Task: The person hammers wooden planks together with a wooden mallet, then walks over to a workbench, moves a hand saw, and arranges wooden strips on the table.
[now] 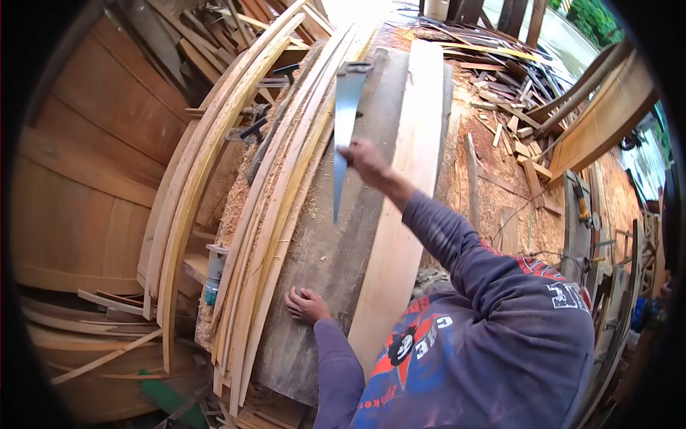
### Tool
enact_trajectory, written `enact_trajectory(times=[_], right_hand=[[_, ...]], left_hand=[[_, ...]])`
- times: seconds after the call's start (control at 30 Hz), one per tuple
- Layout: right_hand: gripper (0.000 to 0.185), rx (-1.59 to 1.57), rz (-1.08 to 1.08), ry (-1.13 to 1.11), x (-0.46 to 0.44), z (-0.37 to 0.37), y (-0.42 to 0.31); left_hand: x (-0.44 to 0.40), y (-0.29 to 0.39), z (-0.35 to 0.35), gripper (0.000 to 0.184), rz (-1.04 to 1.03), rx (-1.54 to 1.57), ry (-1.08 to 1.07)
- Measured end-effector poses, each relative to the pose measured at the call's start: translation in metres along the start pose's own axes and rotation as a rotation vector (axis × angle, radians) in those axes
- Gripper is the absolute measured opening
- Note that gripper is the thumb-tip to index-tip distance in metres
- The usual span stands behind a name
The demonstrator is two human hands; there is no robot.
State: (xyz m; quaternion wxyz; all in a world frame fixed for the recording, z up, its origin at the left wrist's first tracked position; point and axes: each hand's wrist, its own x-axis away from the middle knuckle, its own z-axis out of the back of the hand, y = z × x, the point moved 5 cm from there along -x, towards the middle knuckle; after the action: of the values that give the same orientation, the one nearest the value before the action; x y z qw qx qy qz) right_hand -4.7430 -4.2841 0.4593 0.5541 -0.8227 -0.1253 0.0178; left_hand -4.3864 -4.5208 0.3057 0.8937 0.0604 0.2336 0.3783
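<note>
My right hand (368,163) is closed on the edge of a hand saw (346,107), about midway along its shiny tapered blade. The saw's broad end with a dark handle points away from me, and its narrow tip points back toward me. It is over a worn grey plank (329,236); whether it touches the plank I cannot tell. My left hand (309,306) rests on the same plank, fingers apart and slightly bent, holding nothing. Beside it on the left run long curved wooden strips (268,264). A pale smooth board (404,236) lies along the plank's right side.
More curved strips (179,250) stand farther left, near clamps (253,129) and a clear jar (215,268). Large wooden panels (107,179) lean at the far left. Offcuts (514,129) and sawdust cover the ground at right, where an angle grinder (584,207) lies on a beam.
</note>
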Motion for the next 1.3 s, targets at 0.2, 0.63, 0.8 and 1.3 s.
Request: enact_trajectory(times=[0.2, 0.63, 0.8, 1.3], right_hand=[[0.017, 0.035, -0.305, 0.027, 0.16, -0.016, 0.143], [0.046, 0.462, -1.009, -0.878, 0.261, -0.049, 0.167], [0.055, 1.109, 0.366, -1.175, 0.059, -0.026, 0.066], [0.099, 1.473, 0.685, -1.234, -0.276, -0.115, 0.059]], left_hand=[[0.0, -0.082, 0.006, 0.038, 0.434, 0.87, -0.368], [-0.02, -0.099, 0.145, 0.04, 0.347, 0.843, -0.145], [-0.104, 0.021, 0.121, 0.092, -0.043, 0.278, -0.219], [-0.304, 0.078, -0.066, 0.127, 0.131, 0.105, -0.735]])
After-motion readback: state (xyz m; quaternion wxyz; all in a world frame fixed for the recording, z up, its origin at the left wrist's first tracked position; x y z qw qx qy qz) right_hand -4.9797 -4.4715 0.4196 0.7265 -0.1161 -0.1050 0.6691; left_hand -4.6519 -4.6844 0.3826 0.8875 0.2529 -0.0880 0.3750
